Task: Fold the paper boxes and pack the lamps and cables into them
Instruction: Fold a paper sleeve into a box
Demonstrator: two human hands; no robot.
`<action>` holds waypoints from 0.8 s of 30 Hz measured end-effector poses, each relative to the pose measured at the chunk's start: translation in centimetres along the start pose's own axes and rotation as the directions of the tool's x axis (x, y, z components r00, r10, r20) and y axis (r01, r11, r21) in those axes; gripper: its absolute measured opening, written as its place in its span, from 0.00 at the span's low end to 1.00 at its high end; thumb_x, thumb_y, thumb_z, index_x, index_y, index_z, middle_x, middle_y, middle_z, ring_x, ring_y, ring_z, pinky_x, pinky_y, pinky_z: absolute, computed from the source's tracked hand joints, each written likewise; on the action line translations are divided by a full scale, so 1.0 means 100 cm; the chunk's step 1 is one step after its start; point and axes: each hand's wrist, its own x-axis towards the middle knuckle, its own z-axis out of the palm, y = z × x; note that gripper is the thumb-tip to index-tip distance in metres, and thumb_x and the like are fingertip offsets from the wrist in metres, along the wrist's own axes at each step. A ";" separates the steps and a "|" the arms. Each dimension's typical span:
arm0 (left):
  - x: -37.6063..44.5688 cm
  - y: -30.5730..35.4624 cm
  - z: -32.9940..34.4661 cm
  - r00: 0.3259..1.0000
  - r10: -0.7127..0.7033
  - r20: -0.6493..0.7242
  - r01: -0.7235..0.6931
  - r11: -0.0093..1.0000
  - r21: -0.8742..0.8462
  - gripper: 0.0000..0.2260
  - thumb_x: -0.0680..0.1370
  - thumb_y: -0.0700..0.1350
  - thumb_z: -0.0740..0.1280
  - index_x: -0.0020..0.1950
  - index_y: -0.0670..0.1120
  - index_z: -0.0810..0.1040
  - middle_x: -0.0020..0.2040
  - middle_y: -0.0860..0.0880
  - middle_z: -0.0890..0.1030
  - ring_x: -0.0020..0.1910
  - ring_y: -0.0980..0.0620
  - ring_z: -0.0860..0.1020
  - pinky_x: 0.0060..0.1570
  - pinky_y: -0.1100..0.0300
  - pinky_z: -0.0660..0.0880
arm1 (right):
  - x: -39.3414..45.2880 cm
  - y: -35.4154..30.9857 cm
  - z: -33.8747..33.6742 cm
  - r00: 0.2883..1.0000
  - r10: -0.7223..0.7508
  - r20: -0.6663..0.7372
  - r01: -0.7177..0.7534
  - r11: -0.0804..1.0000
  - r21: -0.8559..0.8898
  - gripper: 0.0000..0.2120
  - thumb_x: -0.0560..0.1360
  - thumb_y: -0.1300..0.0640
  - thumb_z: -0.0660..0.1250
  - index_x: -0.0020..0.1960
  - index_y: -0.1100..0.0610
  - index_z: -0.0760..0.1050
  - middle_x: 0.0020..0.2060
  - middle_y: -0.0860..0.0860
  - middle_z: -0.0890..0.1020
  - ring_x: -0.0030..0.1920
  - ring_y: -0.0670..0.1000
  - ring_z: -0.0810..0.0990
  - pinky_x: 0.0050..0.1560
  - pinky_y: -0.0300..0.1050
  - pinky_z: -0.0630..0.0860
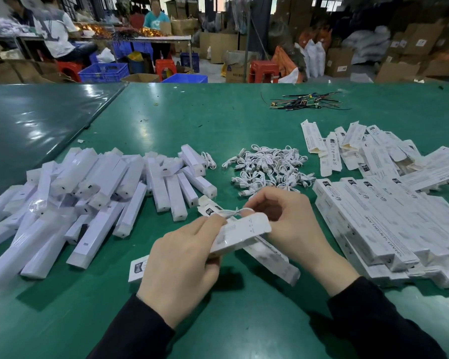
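Note:
My left hand grips a long white paper box just above the green table, its open end pointing away from me. My right hand pinches a small white cable at that open end. A second box lies flat under the held one. White lamps are heaped at the left. A pile of coiled white cables sits in the middle. Filled boxes are stacked at the right, and flat unfolded boxes lie behind them.
A bundle of dark coloured wires lies far back on the table. A darker table adjoins at the left. Beyond the edge are blue crates, red stools, cardboard boxes and seated people.

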 end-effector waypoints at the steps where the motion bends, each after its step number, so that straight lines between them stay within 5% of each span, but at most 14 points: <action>1: 0.001 0.000 -0.001 1.000 0.006 -0.030 -0.006 1.000 -0.007 0.18 0.62 0.36 0.64 0.51 0.45 0.80 0.41 0.51 0.81 0.30 0.43 0.76 0.23 0.52 0.73 | -0.003 -0.004 0.003 0.998 -0.044 0.053 0.043 0.999 0.016 0.07 0.68 0.67 0.75 0.37 0.57 0.80 0.31 0.51 0.82 0.31 0.47 0.78 0.32 0.41 0.75; 6: 0.000 -0.004 0.001 0.999 -0.008 -0.049 0.008 1.000 0.005 0.14 0.63 0.37 0.63 0.46 0.44 0.79 0.41 0.49 0.79 0.31 0.39 0.75 0.24 0.49 0.74 | -0.010 -0.011 0.007 0.968 -0.062 0.242 0.033 0.992 0.122 0.14 0.69 0.62 0.78 0.31 0.57 0.73 0.27 0.46 0.71 0.30 0.43 0.65 0.30 0.37 0.62; 10: -0.002 -0.004 0.001 0.997 0.049 -0.057 -0.053 0.996 -0.077 0.10 0.64 0.37 0.59 0.41 0.43 0.77 0.36 0.50 0.76 0.29 0.41 0.73 0.23 0.50 0.72 | -0.006 -0.011 -0.002 0.910 0.094 0.403 -0.199 0.954 0.226 0.10 0.67 0.68 0.77 0.35 0.57 0.78 0.35 0.50 0.83 0.35 0.43 0.76 0.36 0.33 0.71; 13: 0.000 -0.002 0.000 0.988 0.129 -0.090 -0.141 0.981 -0.137 0.11 0.68 0.40 0.58 0.41 0.43 0.80 0.36 0.52 0.77 0.30 0.46 0.73 0.24 0.54 0.72 | -0.005 -0.005 -0.002 0.835 0.178 0.521 -0.378 0.874 0.306 0.12 0.73 0.75 0.68 0.47 0.59 0.78 0.54 0.58 0.83 0.48 0.49 0.80 0.46 0.39 0.77; 17: -0.001 -0.001 0.002 0.980 0.180 -0.089 -0.197 0.944 -0.264 0.14 0.67 0.31 0.70 0.48 0.45 0.84 0.44 0.56 0.82 0.41 0.51 0.82 0.32 0.56 0.77 | -0.009 0.004 0.006 0.709 0.145 0.690 -0.557 0.715 0.423 0.23 0.73 0.69 0.62 0.68 0.65 0.69 0.51 0.57 0.79 0.47 0.56 0.75 0.44 0.45 0.68; 24: -0.001 -0.001 0.003 0.973 0.190 -0.132 -0.219 0.941 -0.259 0.13 0.67 0.32 0.66 0.45 0.44 0.82 0.39 0.55 0.77 0.33 0.50 0.75 0.27 0.56 0.73 | -0.006 0.006 0.000 0.684 0.114 0.721 -0.569 0.702 0.429 0.15 0.73 0.70 0.62 0.58 0.62 0.79 0.46 0.53 0.83 0.42 0.46 0.80 0.42 0.36 0.76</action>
